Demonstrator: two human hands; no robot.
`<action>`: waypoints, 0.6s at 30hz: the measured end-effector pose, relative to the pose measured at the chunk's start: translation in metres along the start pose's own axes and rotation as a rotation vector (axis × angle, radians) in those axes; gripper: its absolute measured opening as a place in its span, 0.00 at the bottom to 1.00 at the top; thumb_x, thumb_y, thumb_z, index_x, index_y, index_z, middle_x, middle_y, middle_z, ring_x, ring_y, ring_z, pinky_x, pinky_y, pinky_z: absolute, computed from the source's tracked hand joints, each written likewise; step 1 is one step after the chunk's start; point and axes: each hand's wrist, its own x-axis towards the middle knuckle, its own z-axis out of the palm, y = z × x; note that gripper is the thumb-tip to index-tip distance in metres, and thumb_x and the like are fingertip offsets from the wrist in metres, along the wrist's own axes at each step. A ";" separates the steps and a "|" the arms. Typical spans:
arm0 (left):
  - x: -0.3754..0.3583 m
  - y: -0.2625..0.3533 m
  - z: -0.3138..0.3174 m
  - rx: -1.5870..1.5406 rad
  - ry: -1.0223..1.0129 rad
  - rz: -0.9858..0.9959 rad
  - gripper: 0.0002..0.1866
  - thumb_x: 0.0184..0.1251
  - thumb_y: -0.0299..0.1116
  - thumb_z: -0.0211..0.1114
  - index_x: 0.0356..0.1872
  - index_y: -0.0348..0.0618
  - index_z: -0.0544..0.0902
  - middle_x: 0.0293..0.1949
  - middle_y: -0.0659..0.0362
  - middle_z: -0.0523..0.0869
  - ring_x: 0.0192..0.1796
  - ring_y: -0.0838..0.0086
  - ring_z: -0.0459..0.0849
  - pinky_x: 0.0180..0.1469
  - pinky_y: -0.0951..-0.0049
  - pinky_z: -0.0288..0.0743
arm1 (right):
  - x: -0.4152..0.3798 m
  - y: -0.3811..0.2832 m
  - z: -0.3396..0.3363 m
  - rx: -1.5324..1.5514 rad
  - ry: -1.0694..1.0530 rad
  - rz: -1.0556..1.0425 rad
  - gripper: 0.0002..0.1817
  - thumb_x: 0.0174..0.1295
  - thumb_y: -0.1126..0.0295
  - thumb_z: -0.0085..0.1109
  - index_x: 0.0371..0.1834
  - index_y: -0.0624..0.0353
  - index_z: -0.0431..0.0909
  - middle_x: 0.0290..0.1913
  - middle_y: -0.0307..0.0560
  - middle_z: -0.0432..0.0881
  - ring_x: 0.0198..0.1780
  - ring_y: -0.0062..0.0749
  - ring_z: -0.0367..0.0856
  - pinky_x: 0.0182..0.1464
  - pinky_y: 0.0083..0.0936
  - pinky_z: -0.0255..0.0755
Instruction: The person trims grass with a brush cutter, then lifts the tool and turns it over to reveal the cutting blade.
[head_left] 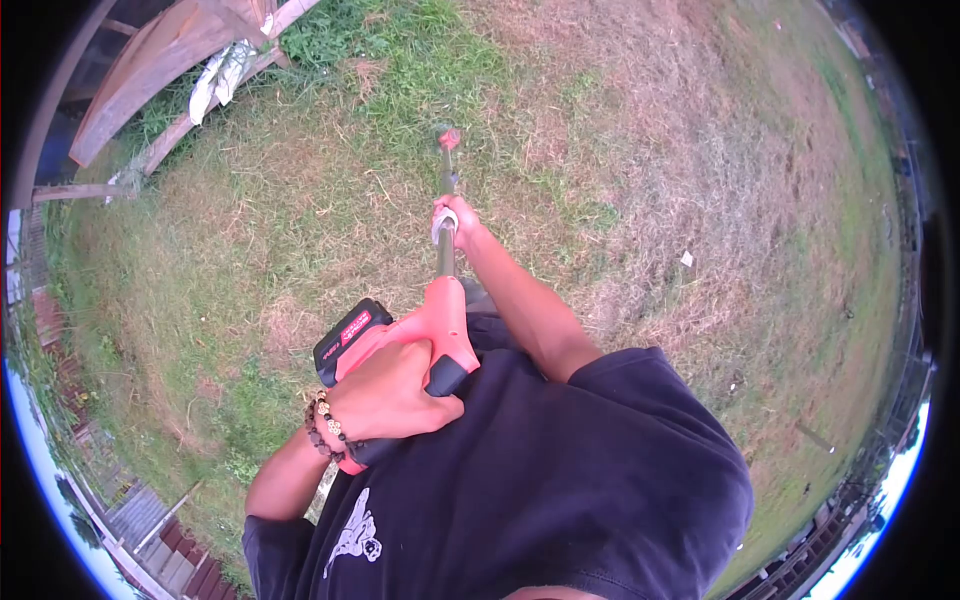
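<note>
**A:** What did each hand have hold of?

**B:** The left hand (395, 395) was wrapped tight around the rear grip of an orange string trimmer (425, 330), close against the person's dark shirt (560, 480). A beaded bracelet (325, 430) sat on that wrist. The right hand (452, 215) was closed around the pale front handle (443, 225) farther down the shaft (446, 258), arm held out straight.

**A:** And where did the trimmer lie?

**B:** It ran away from the body, rear housing at the waist, shaft pointing out over the lawn (300, 250). A black battery pack (345, 335) with a red label stuck out from the housing, just beside the left hand. The cutting head (449, 138) was far off, small and reddish, down at the grass; I could not tell whether it touched the ground.

**A:** Anything in its way?

**B:** Nothing lay right by the head, only patchy grass, green near it and dry brown over to the right. Well apart, toward the upper left, stood weathered wooden boards (150, 70) leaning at an angle, with a white rag or bag (222, 78) draped on them. A small pale scrap (687, 259) lay in the dry patch on the right.

**A:** And the edges?

**B:** A fence line (905, 200) showed at the far right rim, and some steps or planks (165, 540) at the lower left, both well clear of the trimmer.
</note>
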 end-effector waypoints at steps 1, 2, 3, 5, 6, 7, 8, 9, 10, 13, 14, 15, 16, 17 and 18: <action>0.000 -0.001 -0.003 -0.004 0.021 0.016 0.17 0.39 0.38 0.60 0.11 0.34 0.66 0.10 0.55 0.68 0.15 0.67 0.71 0.21 0.68 0.64 | -0.004 -0.002 0.000 -0.003 0.012 -0.015 0.07 0.51 0.72 0.50 0.18 0.53 0.66 0.13 0.37 0.69 0.13 0.25 0.69 0.18 0.23 0.69; 0.000 -0.004 -0.006 0.015 -0.015 0.042 0.17 0.39 0.38 0.60 0.12 0.33 0.67 0.11 0.54 0.69 0.16 0.66 0.71 0.21 0.68 0.65 | -0.008 -0.005 0.000 -0.008 0.022 -0.033 0.07 0.51 0.72 0.50 0.18 0.53 0.66 0.13 0.37 0.69 0.13 0.25 0.68 0.18 0.23 0.70; -0.001 -0.007 -0.009 0.034 -0.052 0.068 0.17 0.39 0.38 0.60 0.14 0.33 0.67 0.12 0.53 0.70 0.17 0.66 0.72 0.22 0.68 0.65 | -0.014 -0.007 -0.003 0.040 0.051 -0.024 0.06 0.51 0.73 0.50 0.19 0.54 0.66 0.13 0.37 0.69 0.13 0.26 0.68 0.18 0.24 0.69; -0.001 -0.003 -0.017 0.089 -0.145 0.130 0.17 0.40 0.39 0.60 0.17 0.32 0.69 0.14 0.51 0.72 0.19 0.64 0.74 0.23 0.68 0.66 | -0.032 -0.010 -0.017 0.139 0.117 -0.009 0.04 0.51 0.74 0.48 0.22 0.55 0.65 0.14 0.38 0.67 0.14 0.27 0.67 0.17 0.25 0.68; 0.000 -0.004 -0.017 0.088 -0.147 0.176 0.17 0.40 0.39 0.60 0.17 0.32 0.69 0.13 0.51 0.72 0.18 0.64 0.74 0.23 0.68 0.67 | -0.043 -0.011 -0.026 0.175 0.116 -0.019 0.05 0.51 0.74 0.48 0.21 0.54 0.65 0.14 0.37 0.67 0.14 0.26 0.67 0.17 0.24 0.68; 0.001 -0.006 -0.017 0.088 -0.150 0.223 0.17 0.40 0.39 0.60 0.17 0.32 0.70 0.13 0.51 0.72 0.18 0.64 0.74 0.22 0.68 0.67 | -0.055 -0.013 -0.037 0.213 0.115 -0.031 0.06 0.51 0.74 0.48 0.20 0.53 0.64 0.13 0.37 0.67 0.13 0.25 0.67 0.17 0.23 0.69; 0.002 -0.005 -0.017 0.089 -0.153 0.271 0.17 0.40 0.39 0.60 0.17 0.33 0.70 0.12 0.52 0.72 0.17 0.64 0.74 0.22 0.69 0.67 | -0.065 -0.015 -0.046 0.251 0.113 -0.044 0.06 0.51 0.74 0.48 0.19 0.53 0.64 0.12 0.36 0.67 0.13 0.25 0.68 0.17 0.21 0.69; 0.006 0.006 -0.023 0.058 -0.260 0.250 0.16 0.41 0.39 0.60 0.17 0.33 0.71 0.12 0.53 0.74 0.17 0.66 0.77 0.23 0.71 0.69 | -0.075 -0.019 -0.056 0.267 0.141 -0.063 0.07 0.51 0.74 0.48 0.19 0.53 0.64 0.12 0.36 0.67 0.13 0.24 0.68 0.17 0.21 0.69; 0.011 0.012 -0.025 0.028 -0.325 0.195 0.16 0.42 0.39 0.60 0.18 0.33 0.72 0.12 0.54 0.75 0.18 0.67 0.78 0.23 0.71 0.70 | -0.084 -0.021 -0.066 0.286 0.171 -0.081 0.07 0.51 0.74 0.49 0.19 0.52 0.64 0.12 0.36 0.67 0.13 0.24 0.68 0.16 0.21 0.69; 0.029 0.022 -0.030 -0.036 -0.468 0.101 0.15 0.44 0.39 0.60 0.20 0.34 0.74 0.15 0.57 0.79 0.20 0.71 0.81 0.26 0.74 0.74 | -0.107 -0.028 -0.091 0.269 0.248 -0.144 0.05 0.52 0.73 0.48 0.23 0.54 0.64 0.14 0.36 0.66 0.14 0.25 0.67 0.17 0.25 0.69; 0.034 0.025 -0.030 -0.004 -0.474 0.118 0.15 0.44 0.39 0.60 0.20 0.34 0.74 0.15 0.57 0.79 0.20 0.71 0.81 0.26 0.73 0.74 | -0.112 -0.032 -0.098 0.250 0.272 -0.163 0.04 0.53 0.73 0.48 0.25 0.55 0.64 0.14 0.37 0.66 0.14 0.25 0.67 0.18 0.26 0.69; 0.038 0.028 -0.029 0.025 -0.480 0.134 0.15 0.44 0.39 0.60 0.21 0.34 0.74 0.16 0.56 0.79 0.21 0.71 0.81 0.26 0.73 0.74 | -0.116 -0.036 -0.104 0.255 0.266 -0.111 0.05 0.54 0.72 0.49 0.25 0.55 0.64 0.14 0.36 0.66 0.15 0.26 0.67 0.19 0.28 0.69; 0.040 0.028 -0.026 0.077 -0.458 0.168 0.16 0.43 0.39 0.60 0.21 0.33 0.74 0.16 0.55 0.79 0.22 0.69 0.81 0.27 0.72 0.74 | -0.116 -0.038 -0.108 0.256 0.271 -0.112 0.05 0.54 0.72 0.50 0.25 0.54 0.64 0.14 0.37 0.66 0.15 0.26 0.67 0.19 0.28 0.69; 0.042 0.027 -0.024 0.129 -0.434 0.201 0.16 0.43 0.39 0.60 0.22 0.32 0.74 0.17 0.53 0.79 0.23 0.67 0.81 0.28 0.71 0.74 | -0.116 -0.040 -0.111 0.255 0.274 -0.109 0.05 0.54 0.72 0.50 0.25 0.54 0.64 0.15 0.37 0.66 0.15 0.27 0.68 0.19 0.28 0.69; 0.044 0.030 -0.022 0.182 -0.409 0.232 0.17 0.43 0.40 0.60 0.22 0.31 0.74 0.18 0.52 0.79 0.24 0.65 0.81 0.29 0.70 0.74 | -0.115 -0.040 -0.112 0.253 0.275 -0.104 0.05 0.54 0.71 0.51 0.25 0.54 0.64 0.15 0.37 0.66 0.16 0.27 0.68 0.19 0.29 0.69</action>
